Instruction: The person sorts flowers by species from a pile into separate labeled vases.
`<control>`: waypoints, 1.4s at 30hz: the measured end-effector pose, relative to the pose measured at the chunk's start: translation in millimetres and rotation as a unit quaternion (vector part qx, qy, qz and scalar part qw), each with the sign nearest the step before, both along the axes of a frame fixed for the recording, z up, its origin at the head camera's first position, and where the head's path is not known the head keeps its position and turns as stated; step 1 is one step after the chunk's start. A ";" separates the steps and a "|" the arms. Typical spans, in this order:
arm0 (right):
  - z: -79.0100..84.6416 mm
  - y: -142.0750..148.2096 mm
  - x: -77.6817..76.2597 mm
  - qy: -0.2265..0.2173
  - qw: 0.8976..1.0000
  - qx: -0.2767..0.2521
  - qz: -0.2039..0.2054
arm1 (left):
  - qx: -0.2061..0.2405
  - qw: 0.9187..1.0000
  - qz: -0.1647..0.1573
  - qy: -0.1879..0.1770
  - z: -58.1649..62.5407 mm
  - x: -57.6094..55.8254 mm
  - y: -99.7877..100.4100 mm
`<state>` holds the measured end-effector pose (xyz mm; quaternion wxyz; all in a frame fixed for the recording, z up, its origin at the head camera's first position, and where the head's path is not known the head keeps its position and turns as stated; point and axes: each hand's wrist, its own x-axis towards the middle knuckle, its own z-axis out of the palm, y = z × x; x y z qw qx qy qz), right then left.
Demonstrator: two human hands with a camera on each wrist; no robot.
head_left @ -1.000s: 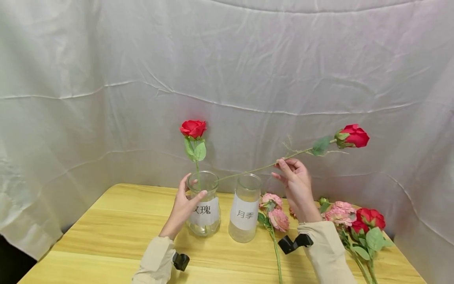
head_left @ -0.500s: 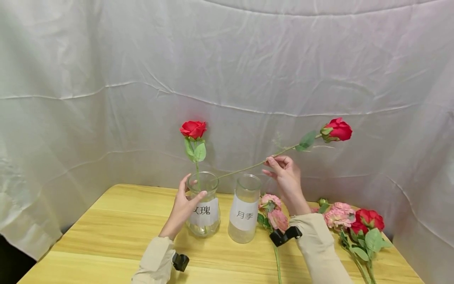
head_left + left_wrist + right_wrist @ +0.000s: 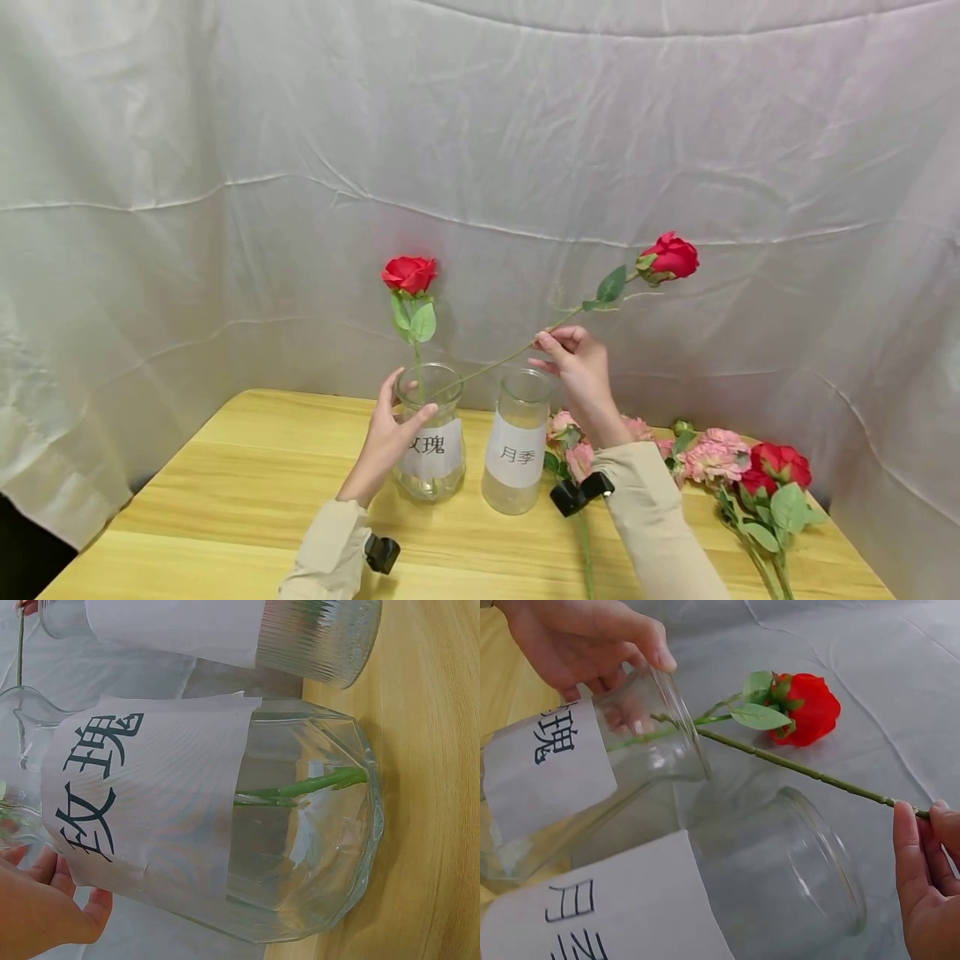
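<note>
My left hand [image 3: 386, 442] grips the neck of a rounded glass vase [image 3: 429, 486] with a white paper label. In that vase a red rose [image 3: 409, 275] stands upright, its stem foot near the vase bottom in the left wrist view. Between thumb and fingers, my right hand [image 3: 585, 375] pinches the stem of a second red rose [image 3: 670, 257]. This rose slants, bloom up to the right. Its stem tip [image 3: 660, 718] is just inside the mouth of the labelled vase, seen through the glass in the right wrist view.
A straight glass vase [image 3: 517, 497] with its own paper label stands just right of the first, under the slanting stem. Pink flowers [image 3: 579, 460] lie right of it, partly behind my right sleeve. More pink flowers [image 3: 717, 457] and red roses [image 3: 780, 463] lie at the table's right.
My right hand has moved left with the slanting rose, which now tilts more steeply. Its stem tip has gone from the vase rim into the mouth. My left hand has stayed put.
</note>
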<state>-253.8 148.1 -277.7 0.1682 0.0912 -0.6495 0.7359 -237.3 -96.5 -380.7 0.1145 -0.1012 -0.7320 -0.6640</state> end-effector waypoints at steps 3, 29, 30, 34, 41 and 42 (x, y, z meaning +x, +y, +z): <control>-0.3 -5.9 -2.1 0.001 1.000 -0.002 0.003 | 0.002 1.000 -0.001 0.002 0.0 0.1 0.4; 4.4 -47.1 -21.1 -0.056 0.998 0.023 0.018 | 0.001 1.000 0.000 -0.009 -0.5 -2.9 -1.2; 4.8 -49.5 -22.6 -0.057 0.998 0.024 0.019 | 0.002 1.000 -0.001 -0.009 -0.5 -2.7 -1.3; 7.2 -60.3 -27.9 -0.069 0.997 0.016 0.018 | 0.005 1.000 -0.004 -0.008 -1.1 -4.0 -2.3; 9.8 -81.6 -33.6 -0.092 0.996 0.006 -0.002 | 0.007 1.000 -0.005 -0.001 -1.4 -5.9 -4.0; 9.3 -84.9 -34.0 -0.091 0.996 0.008 -0.006 | 0.007 1.000 -0.005 -0.001 -1.4 -5.8 -3.9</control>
